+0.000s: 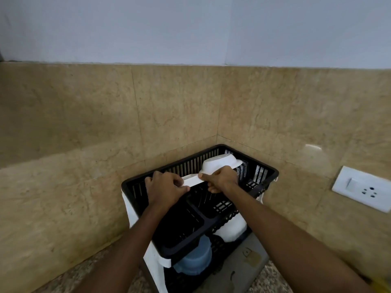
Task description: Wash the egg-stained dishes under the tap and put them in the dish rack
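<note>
Both hands over the black dish rack (211,210) in the counter corner, gripping one white plate (193,181) edge-on between them: left hand (167,188) clamped on its left end, right hand (221,178) pinching its right end. Plate held just above the rack's rear compartment, not yet seated. Behind it, a white bowl (221,162) lying tilted inside the rack, touching or nearly touching the right hand.

Risks, as a judgement: wet plate slipping from the fingertip grip and dropping onto the plastic bars; plate edge or knuckles knocking the bowl and tipping it further; plate missing a slot and sliding flat instead of standing. Rack perched on white supports (152,256) above a blue container (194,261), so a hard push possibly rocking the whole thing.

Hard to make out: plate face turned away, so no telling whether any egg stain remains. Slots beneath the plate lost in dark plastic. Tap and sink out of view. Lower shelf dim, its contents beyond the blue container unclear. Wall socket (362,188) to the right, near the splash zone.
</note>
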